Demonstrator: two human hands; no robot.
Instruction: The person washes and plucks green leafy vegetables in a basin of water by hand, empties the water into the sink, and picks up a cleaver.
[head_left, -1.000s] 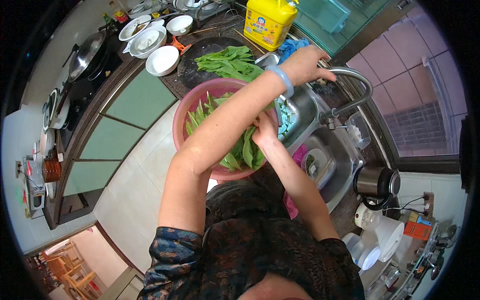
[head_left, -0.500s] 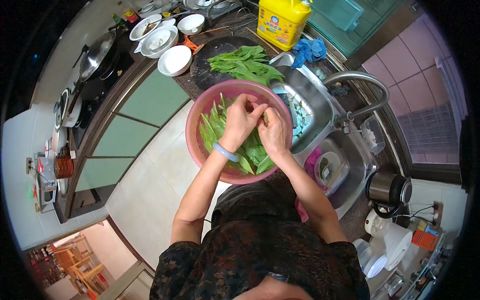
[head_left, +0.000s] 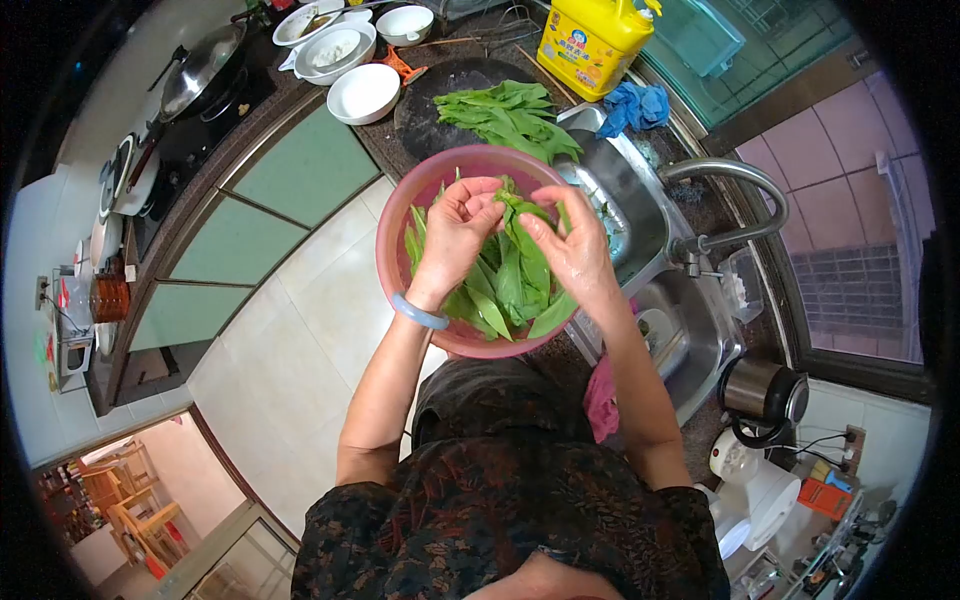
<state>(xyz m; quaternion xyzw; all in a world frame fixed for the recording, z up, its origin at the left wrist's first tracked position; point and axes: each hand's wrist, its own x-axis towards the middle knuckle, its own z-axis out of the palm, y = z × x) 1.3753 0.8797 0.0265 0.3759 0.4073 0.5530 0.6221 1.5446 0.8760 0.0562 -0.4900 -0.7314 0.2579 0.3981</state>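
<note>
A pink basin full of long green leaves is below my hands. My left hand, with a pale blue bangle at the wrist, is over the basin's left part, its fingertips pinched at the top of a leafy stem. My right hand grips the same green leaves between thumb and fingers, over the basin's right side. Behind the basin, more leaves lie in a pile on a dark round board.
A double steel sink with a curved faucet stands at the right. Behind it are a blue cloth and a yellow jug. White bowls stand at the back left, and a kettle at the right.
One second ago my left arm reached across to the faucet; it came back over the basin. Since half a second ago, my hands have moved slightly apart, and a leafy stem shows between them.
</note>
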